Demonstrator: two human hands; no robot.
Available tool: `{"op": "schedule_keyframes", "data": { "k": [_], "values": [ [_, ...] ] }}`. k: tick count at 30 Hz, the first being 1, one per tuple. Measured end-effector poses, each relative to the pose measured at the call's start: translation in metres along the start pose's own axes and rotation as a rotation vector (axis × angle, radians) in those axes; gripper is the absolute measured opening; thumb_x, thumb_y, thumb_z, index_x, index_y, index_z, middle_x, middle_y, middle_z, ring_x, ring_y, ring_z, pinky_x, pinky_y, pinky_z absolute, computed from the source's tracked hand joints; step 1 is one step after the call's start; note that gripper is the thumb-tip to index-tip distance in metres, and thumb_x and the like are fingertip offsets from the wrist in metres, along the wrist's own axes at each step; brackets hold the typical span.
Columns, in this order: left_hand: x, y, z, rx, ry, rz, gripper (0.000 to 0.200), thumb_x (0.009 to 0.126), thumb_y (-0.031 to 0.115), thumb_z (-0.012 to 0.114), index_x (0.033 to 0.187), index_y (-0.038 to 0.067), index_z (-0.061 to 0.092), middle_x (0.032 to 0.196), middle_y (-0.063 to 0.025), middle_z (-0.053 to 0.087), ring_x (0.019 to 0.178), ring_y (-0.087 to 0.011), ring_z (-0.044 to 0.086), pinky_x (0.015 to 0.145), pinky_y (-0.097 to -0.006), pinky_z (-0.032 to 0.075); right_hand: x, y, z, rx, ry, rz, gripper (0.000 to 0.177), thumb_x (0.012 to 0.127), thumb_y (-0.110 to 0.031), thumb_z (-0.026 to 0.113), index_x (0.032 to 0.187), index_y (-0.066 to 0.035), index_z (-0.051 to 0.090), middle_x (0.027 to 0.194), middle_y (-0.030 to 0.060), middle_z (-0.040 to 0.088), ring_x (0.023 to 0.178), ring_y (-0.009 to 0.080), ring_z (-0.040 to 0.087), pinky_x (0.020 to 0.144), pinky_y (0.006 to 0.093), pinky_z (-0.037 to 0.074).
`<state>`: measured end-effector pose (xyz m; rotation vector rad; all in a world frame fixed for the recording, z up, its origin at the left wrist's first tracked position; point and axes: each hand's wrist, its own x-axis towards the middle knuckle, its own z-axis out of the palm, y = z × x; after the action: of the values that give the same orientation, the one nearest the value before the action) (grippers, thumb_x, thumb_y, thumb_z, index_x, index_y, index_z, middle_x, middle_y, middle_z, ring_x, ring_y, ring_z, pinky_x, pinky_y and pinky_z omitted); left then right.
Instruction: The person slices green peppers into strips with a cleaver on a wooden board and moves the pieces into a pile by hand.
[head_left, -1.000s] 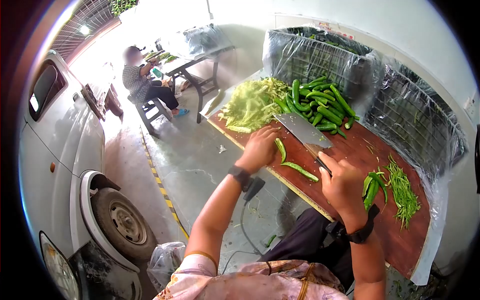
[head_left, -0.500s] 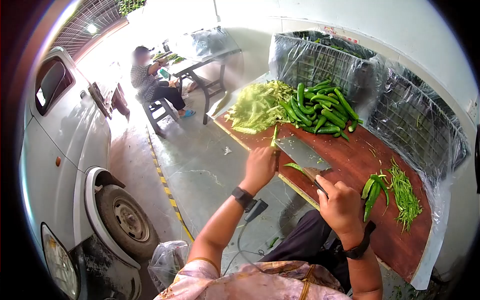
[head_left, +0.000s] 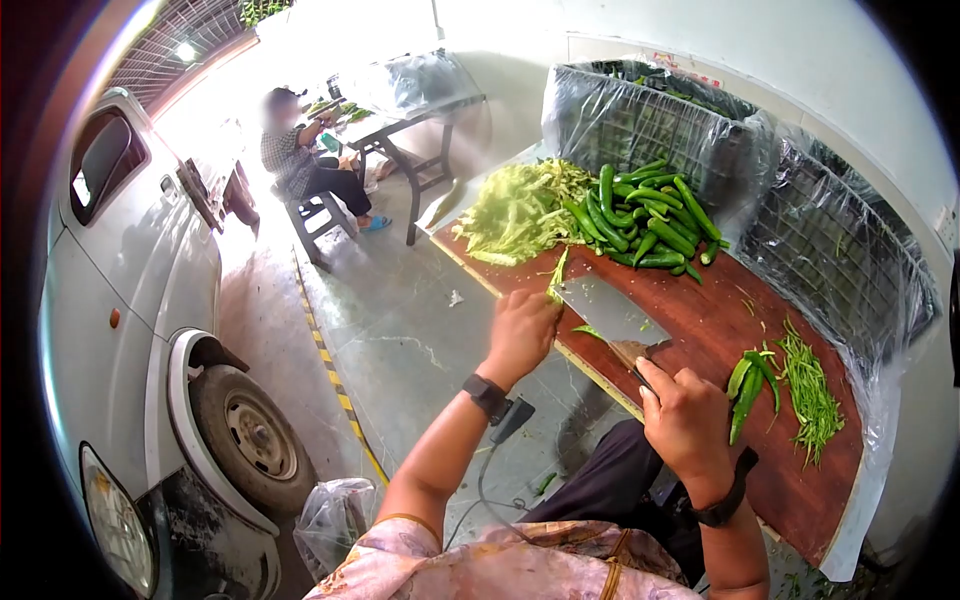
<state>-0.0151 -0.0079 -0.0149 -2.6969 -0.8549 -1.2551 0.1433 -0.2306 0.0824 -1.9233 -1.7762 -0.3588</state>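
Note:
My right hand (head_left: 685, 415) is wrapped round the handle of a broad kitchen knife (head_left: 612, 312), its wide blade reaching left over the red-brown table board (head_left: 690, 320). My left hand (head_left: 525, 325) is closed at the board's near edge, and a thin pale-green pepper core (head_left: 558, 272) sticks up from its fingers by the blade's tip. Beside the blade's near side shows a piece of green pepper (head_left: 587, 331), partly hidden. Beyond the blade lie a heap of whole green peppers (head_left: 650, 215) and a pile of pale pepper cores (head_left: 520, 210).
Cut green peppers (head_left: 748, 390) and a pile of thin green stems (head_left: 810, 395) lie on the right. Plastic-lined crates (head_left: 650, 125) stand behind the board. A person (head_left: 300, 160) sits at another table (head_left: 420, 100). A white vehicle (head_left: 140, 300) is at left.
The knife and my right hand have shifted slightly right, with more of the blade face showing. The pepper core in my left hand now leans to the right.

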Motion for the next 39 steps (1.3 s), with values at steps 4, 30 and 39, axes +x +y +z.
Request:
{"op": "schedule_keyframes", "data": {
  "k": [4, 30, 39],
  "values": [
    [-0.002, 0.001, -0.006, -0.024, -0.017, 0.014, 0.018, 0.083, 0.016, 0.064, 0.099, 0.014, 0.070, 0.102, -0.0026, 0.062, 0.102, -0.0268, 0.055, 0.086, -0.0422, 0.041, -0.003, -0.005, -0.002, -0.017, -0.023, -0.039, 0.034, 0.079, -0.015, 0.073, 0.113, -0.016, 0.071, 0.072, 0.0125, 0.058, 0.064, 0.0327, 0.063, 0.056, 0.0435, 0.051],
    [-0.013, 0.010, 0.002, -0.046, -0.039, -0.104, 0.025, 0.085, 0.032, 0.066, 0.100, 0.013, 0.073, 0.113, -0.0115, 0.054, 0.111, -0.0316, 0.047, 0.091, -0.0453, 0.036, 0.001, -0.033, 0.023, -0.199, -0.136, -0.035, 0.036, 0.082, -0.019, 0.070, 0.118, -0.019, 0.069, 0.075, 0.0117, 0.059, 0.065, 0.0296, 0.065, 0.058, 0.0395, 0.053],
    [-0.015, 0.015, 0.005, -0.056, 0.028, -0.128, 0.022, 0.081, 0.030, 0.068, 0.093, 0.012, 0.074, 0.111, -0.0104, 0.054, 0.110, -0.0311, 0.047, 0.090, -0.0451, 0.035, 0.009, -0.035, 0.043, -0.185, -0.153, -0.051, 0.040, 0.082, -0.013, 0.060, 0.122, -0.014, 0.063, 0.077, 0.0119, 0.060, 0.067, 0.0281, 0.065, 0.055, 0.0387, 0.053]
  ]
}}
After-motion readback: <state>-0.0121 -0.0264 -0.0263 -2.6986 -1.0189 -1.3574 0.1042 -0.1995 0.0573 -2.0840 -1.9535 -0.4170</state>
